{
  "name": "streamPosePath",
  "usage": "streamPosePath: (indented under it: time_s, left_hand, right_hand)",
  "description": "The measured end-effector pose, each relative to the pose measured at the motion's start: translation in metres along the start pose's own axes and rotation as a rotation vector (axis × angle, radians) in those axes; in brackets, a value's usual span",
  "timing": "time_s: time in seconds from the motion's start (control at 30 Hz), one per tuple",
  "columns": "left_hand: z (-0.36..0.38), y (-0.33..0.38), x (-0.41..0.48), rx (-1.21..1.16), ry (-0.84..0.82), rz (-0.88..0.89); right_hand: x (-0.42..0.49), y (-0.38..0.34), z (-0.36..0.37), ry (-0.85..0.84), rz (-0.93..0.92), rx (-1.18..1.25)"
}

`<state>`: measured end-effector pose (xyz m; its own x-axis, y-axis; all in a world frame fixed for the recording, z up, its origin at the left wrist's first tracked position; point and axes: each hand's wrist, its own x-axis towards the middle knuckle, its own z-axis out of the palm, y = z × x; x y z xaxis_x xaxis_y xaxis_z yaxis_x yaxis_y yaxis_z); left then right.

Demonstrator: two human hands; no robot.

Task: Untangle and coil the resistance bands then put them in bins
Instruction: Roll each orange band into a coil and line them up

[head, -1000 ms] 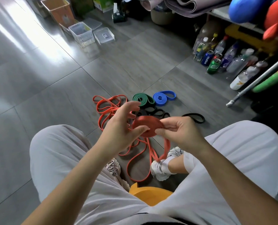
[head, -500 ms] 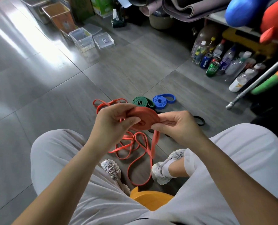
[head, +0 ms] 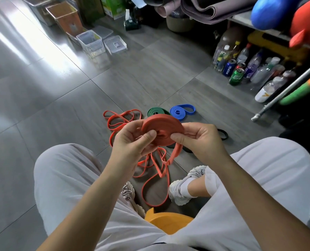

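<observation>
red band coil pinched by left hand and right hand — loose tail trailing to floor

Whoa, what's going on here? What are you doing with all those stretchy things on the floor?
A seated person is rolling up an orange band. The left hand and the right hand pinch its flat coil between them, and the unrolled part hangs down to loose loops on the floor. A green band and a blue band lie coiled on the floor beyond, and a black band lies nearby. The clear bins stand farther off.
</observation>
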<state>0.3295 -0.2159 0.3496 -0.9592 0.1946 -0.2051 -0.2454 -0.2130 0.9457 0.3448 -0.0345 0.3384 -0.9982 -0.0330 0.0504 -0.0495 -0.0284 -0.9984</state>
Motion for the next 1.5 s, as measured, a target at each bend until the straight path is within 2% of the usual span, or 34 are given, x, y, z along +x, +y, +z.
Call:
streamPosePath:
  time_s: [0.07,0.13,0.17,0.2,0.27,0.37,0.57,0.77,0.87,1.03,1.27,1.5]
  left_hand:
    - [-0.001,0.007,0.000,0.366,-0.055,0.086]
    - [-0.005,0.013,0.003,0.924,-0.120,0.373]
    - [-0.005,0.015,0.004,1.130,-0.171,0.521]
    - [-0.003,0.017,0.005,1.264,-0.229,0.611]
    - [0.001,0.022,0.007,1.372,-0.306,0.654]
    - [-0.004,0.025,0.010,1.262,-0.301,0.672]
    - [-0.015,0.011,0.009,0.990,-0.043,0.663]
    - [-0.008,0.013,0.006,0.469,0.082,0.468]
    - [-0.001,0.012,0.003,0.120,0.057,0.357]
    - [0.015,-0.004,-0.001,-0.195,0.030,0.172]
    - [0.012,-0.009,-0.002,-0.300,0.038,0.118]
    - [0.014,-0.014,-0.003,-0.342,0.048,0.084]
  right_hand:
    - [-0.003,0.005,-0.004,-0.021,0.039,-0.074]
    - [-0.005,0.009,-0.007,-0.078,0.063,-0.222]
    - [-0.005,0.009,-0.008,-0.099,0.062,-0.306]
    - [-0.004,0.009,-0.008,-0.115,0.052,-0.371]
    - [-0.002,0.008,-0.008,-0.122,0.033,-0.414]
    - [0.002,0.004,-0.009,-0.109,0.049,-0.350]
    - [0.005,-0.001,-0.014,-0.128,0.073,-0.355]
    - [0.006,-0.003,-0.011,-0.102,0.059,-0.108]
    - [0.007,-0.001,-0.009,-0.094,0.065,-0.084]
    - [0.005,0.000,-0.003,-0.057,0.026,0.074]
    - [-0.001,0.001,-0.001,-0.070,0.077,0.151]
    - [0.000,0.001,0.004,-0.011,0.069,0.130]
